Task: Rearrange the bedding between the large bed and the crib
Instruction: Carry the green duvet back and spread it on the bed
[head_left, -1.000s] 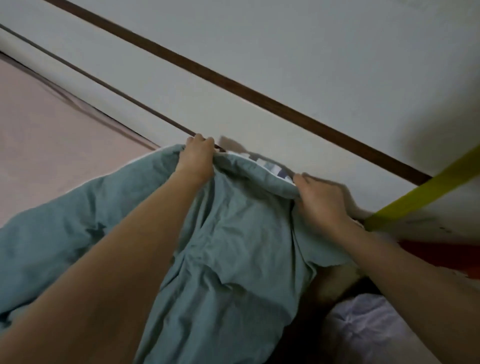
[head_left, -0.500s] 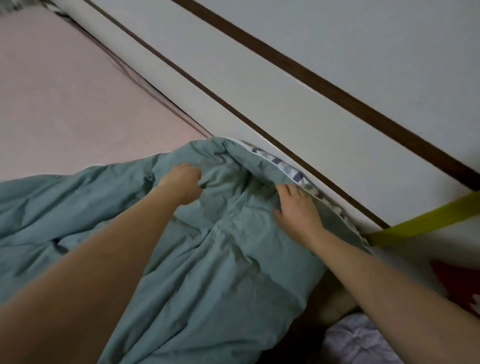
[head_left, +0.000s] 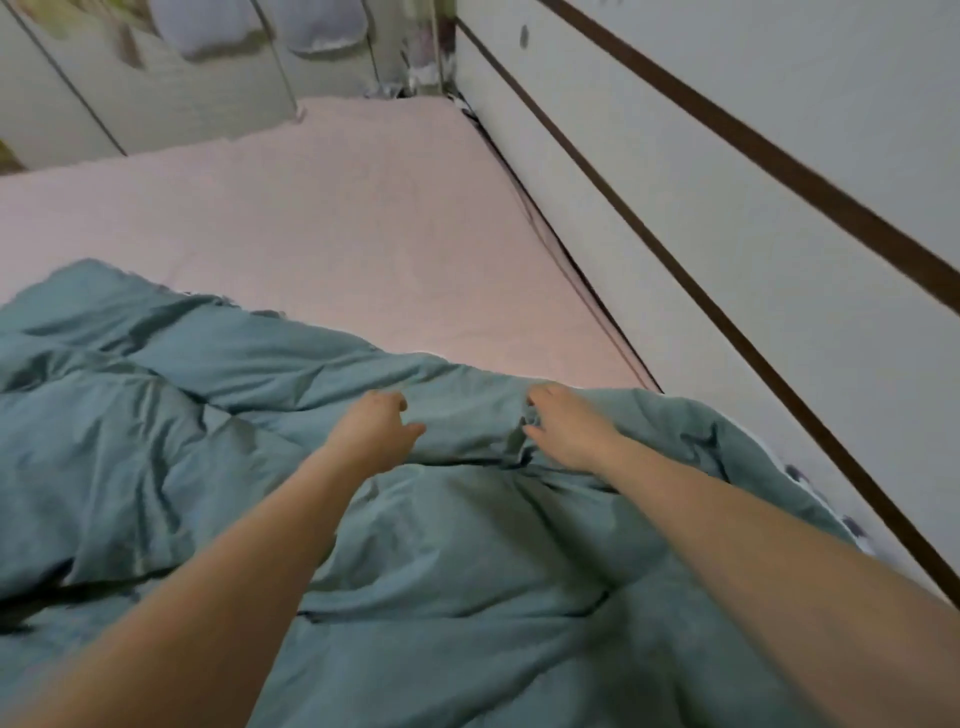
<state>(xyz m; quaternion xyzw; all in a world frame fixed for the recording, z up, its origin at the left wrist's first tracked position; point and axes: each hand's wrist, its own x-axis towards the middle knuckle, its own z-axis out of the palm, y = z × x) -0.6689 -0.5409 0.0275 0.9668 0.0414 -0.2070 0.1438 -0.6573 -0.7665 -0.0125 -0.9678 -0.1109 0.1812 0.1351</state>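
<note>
Duvet: teal duvet (head_left: 467, 545), rumpled, covers near half of the bed; far edge lies across the pink sheet (head_left: 337, 234).
Left hand: left hand (head_left: 371, 428) over the duvet near its far edge, fingers loosely curled, gripping nothing visible.
Right hand: right hand (head_left: 563, 426) just right of it, fingers bent into a bunched fold, pinching cloth.
Right side: pale wall (head_left: 779, 182) with dark strips; patterned underside shows there.
Far: blurred hanging fabric.

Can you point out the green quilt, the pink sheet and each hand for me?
green quilt (head_left: 457, 561), head view, rumpled middle.
pink sheet (head_left: 337, 234), head view, bare stretch.
left hand (head_left: 376, 431), head view, back.
right hand (head_left: 563, 428), head view, back.
</note>
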